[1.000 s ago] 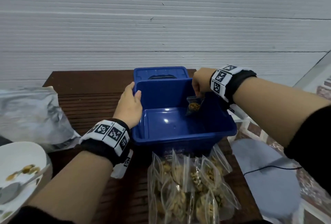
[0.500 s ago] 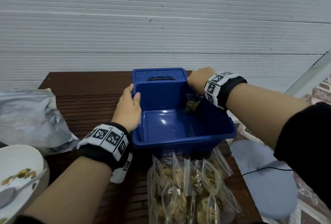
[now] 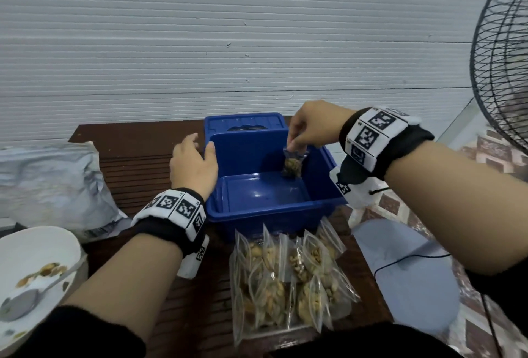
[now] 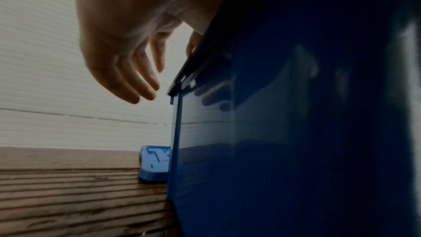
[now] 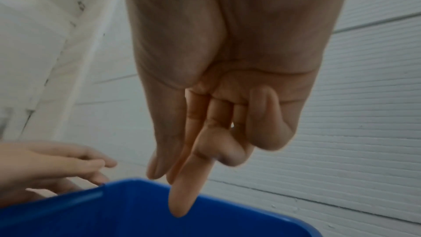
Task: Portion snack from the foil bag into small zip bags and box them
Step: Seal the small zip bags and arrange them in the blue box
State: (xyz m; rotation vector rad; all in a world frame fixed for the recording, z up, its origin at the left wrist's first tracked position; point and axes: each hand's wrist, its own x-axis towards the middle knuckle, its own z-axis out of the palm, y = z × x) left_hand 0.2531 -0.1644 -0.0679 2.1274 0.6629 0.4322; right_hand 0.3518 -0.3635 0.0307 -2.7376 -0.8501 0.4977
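1. A blue plastic box [image 3: 271, 212] stands open on the dark wooden worktop [image 3: 137, 163], tilted, its glossy floor bare.
2. Its blue lid [image 3: 245, 124] lies flat just behind the box, by the wall.
3. One small clear zip bag [image 3: 293, 164] with brown snack in its bottom hangs upright inside the box by the far right corner, pinched at its top edge.
4. A cluster of filled zip bags [image 3: 288, 280], clear with pale brown snack, lies just in front of the box, overlapping one another.
5. A crumpled silver foil bag [image 3: 54, 189] lies at the left of the worktop.
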